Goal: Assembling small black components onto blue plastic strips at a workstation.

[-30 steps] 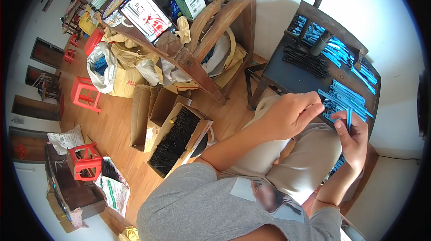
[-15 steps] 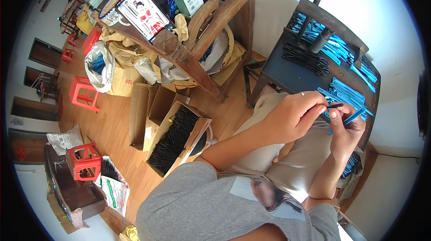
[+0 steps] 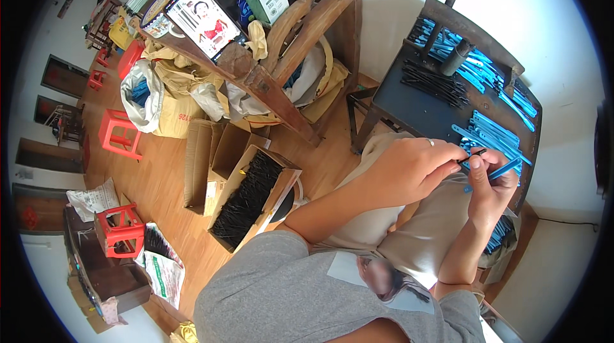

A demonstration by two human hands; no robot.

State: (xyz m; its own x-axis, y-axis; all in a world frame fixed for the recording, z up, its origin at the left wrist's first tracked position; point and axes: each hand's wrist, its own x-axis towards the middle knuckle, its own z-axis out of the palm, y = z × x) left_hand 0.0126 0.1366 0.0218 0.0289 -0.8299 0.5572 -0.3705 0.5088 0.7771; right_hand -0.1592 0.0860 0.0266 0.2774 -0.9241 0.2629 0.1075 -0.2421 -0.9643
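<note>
My left hand [image 3: 423,165], with a ring on one finger, is closed in a pinch on a small slim black piece [image 3: 472,155]. Its far end reaches my right hand [image 3: 491,188], whose thumb and fingertips press close around it. A flat blue plastic strip [image 3: 508,168] also lies in my right hand, sticking out past the fingers on the right; its lower end shows beside the thumb. Just beyond my hands, a pile of similar blue strips [image 3: 487,133] rests on the dark worktable [image 3: 396,95]. A bundle of thin black strips [image 3: 435,84] lies farther back.
More blue strips [image 3: 476,74] lie behind a metal post [image 3: 456,58] on the worktable. An open carton of black pieces [image 3: 249,201] stands on the floor to my left. Beyond it, a wooden rack [image 3: 281,100] carries a phone [image 3: 206,22]. Red stools [image 3: 121,133] stand farther left.
The black piece has tilted between my fingertips, and less of it shows. The blue strip has turned slightly flatter in my right hand. The picture on the phone has changed.
</note>
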